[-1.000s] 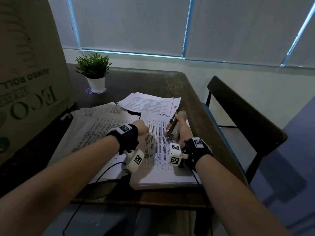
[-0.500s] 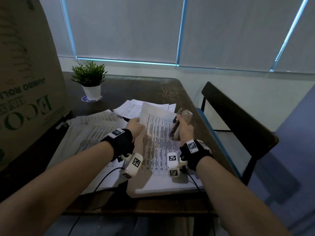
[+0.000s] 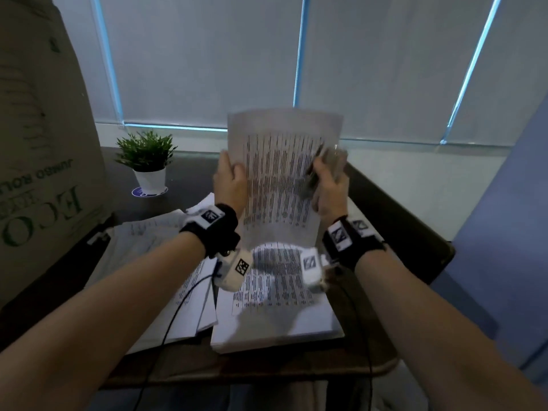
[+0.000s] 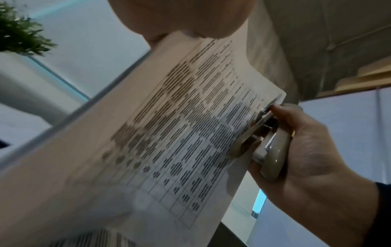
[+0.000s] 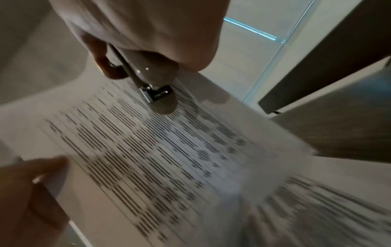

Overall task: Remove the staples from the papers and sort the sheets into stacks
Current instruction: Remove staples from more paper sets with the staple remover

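Both hands hold one printed sheet upright in the air, above the bench. Left hand pinches the sheet's left edge, thumb on the printed face, fingers behind. Right hand is wrapped round a beige staple remover and pins the sheet's right edge against it; tool's metal tip touches the paper near that edge. Sheet is motion-blurred, rows of black print visible, text unreadable.

Below the hands, on the bench near edge, a thick neat paper stack lies flat, printed side up, directly under the raised sheet. Left of the left hand, a looser spread of papers overlaps, touching the neat stack's left side. Beyond the left hand, a small potted plant in a white pot stands on a round coaster. Far left of it, a big cardboard box. Right of the right hand, a dark chair beside the bench.
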